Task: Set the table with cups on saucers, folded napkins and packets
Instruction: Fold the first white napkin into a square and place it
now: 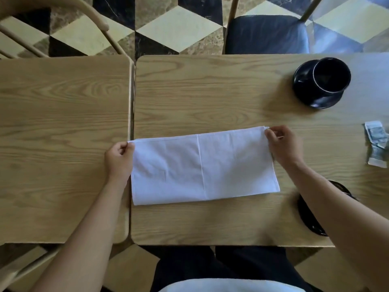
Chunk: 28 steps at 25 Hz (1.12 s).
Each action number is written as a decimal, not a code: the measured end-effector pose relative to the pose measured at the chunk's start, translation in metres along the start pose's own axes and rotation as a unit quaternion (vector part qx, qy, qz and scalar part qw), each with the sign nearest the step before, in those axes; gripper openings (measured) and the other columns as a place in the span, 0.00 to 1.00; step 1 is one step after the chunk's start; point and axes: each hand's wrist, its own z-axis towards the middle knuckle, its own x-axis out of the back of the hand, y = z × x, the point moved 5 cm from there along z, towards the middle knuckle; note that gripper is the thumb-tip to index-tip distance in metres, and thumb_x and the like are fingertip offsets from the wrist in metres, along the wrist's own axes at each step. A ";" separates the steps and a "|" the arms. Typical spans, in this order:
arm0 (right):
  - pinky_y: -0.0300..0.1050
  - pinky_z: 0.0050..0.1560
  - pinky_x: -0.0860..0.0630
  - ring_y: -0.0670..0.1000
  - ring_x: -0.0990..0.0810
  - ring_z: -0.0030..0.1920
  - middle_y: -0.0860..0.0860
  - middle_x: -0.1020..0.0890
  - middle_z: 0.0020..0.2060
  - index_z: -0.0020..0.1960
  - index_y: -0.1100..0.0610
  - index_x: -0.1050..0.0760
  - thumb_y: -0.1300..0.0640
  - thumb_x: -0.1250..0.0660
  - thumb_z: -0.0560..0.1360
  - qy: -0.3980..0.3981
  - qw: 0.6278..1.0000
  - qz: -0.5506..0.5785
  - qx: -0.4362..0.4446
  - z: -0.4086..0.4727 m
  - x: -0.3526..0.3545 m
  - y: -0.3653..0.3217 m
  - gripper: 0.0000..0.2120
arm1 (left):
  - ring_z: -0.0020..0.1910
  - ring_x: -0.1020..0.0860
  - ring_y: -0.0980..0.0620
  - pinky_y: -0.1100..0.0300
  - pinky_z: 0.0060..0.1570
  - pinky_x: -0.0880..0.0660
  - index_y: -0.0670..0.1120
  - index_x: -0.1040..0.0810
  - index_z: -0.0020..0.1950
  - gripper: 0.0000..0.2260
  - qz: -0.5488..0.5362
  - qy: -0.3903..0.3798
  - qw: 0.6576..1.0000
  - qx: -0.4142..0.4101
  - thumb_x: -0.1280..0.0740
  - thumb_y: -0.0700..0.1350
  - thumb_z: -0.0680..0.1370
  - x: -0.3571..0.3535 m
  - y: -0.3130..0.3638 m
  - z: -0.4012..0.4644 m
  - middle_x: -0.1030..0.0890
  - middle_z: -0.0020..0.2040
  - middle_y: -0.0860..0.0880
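Pinching far corners of folded white cloth napkin (204, 165): left hand (119, 160), right hand (283, 145). Half hidden under right forearm: black saucer (311, 220).

One white napkin (203, 165) lying at centre frame, one black cup (331, 74) sitting on one black saucer (315, 95) at upper right, a second saucer (309, 216) showing at lower right, about three packets (376, 144) lying at right edge, two wooden tables (63, 98) standing side by side, two hands (119, 159) showing, two chairs (265, 34) standing along the top.
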 end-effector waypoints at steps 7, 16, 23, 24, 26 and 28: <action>0.45 0.48 0.31 0.49 0.25 0.47 0.49 0.19 0.49 0.55 0.52 0.21 0.43 0.32 0.76 0.032 0.997 -0.071 0.004 -0.008 -0.020 -0.006 0.15 | 0.27 0.33 0.62 0.61 0.32 0.33 0.46 0.22 0.39 0.12 0.029 -0.001 0.999 0.019 0.34 0.52 0.78 0.003 0.002 0.001 0.28 0.31 0.55; 0.34 0.36 0.33 0.48 0.21 0.43 0.41 0.22 0.38 0.50 0.52 0.20 0.47 0.30 0.77 0.008 0.999 0.006 -0.049 -0.009 -0.021 -0.009 0.08 | 0.27 0.36 0.59 0.59 0.32 0.36 0.43 0.21 0.39 0.11 0.001 -0.003 0.999 0.034 0.31 0.50 0.76 0.006 0.000 -0.006 0.30 0.29 0.55; 0.41 0.43 0.31 0.52 0.21 0.44 0.48 0.20 0.41 0.47 0.54 0.23 0.54 0.33 0.78 0.024 0.998 0.042 -0.043 -0.007 -0.007 0.000 0.04 | 0.30 0.33 0.56 0.57 0.35 0.33 0.43 0.22 0.39 0.12 0.026 0.007 1.000 0.011 0.33 0.50 0.77 0.007 0.001 -0.009 0.28 0.30 0.54; 0.41 0.41 0.31 0.51 0.21 0.44 0.49 0.20 0.41 0.48 0.55 0.23 0.54 0.33 0.78 0.024 0.998 0.036 -0.049 -0.007 -0.006 0.003 0.04 | 0.32 0.30 0.54 0.57 0.37 0.32 0.44 0.20 0.40 0.11 0.046 0.008 0.999 0.001 0.33 0.50 0.78 0.006 0.002 -0.010 0.25 0.31 0.52; 0.40 0.36 0.31 0.51 0.22 0.43 0.49 0.19 0.42 0.49 0.55 0.22 0.54 0.33 0.79 0.019 0.998 0.025 -0.051 -0.005 -0.005 0.006 0.04 | 0.36 0.25 0.52 0.57 0.40 0.29 0.44 0.18 0.44 0.10 0.079 0.015 0.997 -0.017 0.33 0.50 0.79 0.004 0.005 -0.011 0.20 0.35 0.50; 0.40 0.35 0.32 0.51 0.22 0.43 0.49 0.20 0.42 0.50 0.55 0.22 0.53 0.33 0.79 0.019 0.999 0.017 -0.048 -0.004 -0.006 0.006 0.05 | 0.39 0.22 0.50 0.57 0.42 0.29 0.43 0.17 0.47 0.10 0.089 0.033 0.995 -0.025 0.32 0.49 0.79 0.003 0.008 -0.011 0.17 0.39 0.48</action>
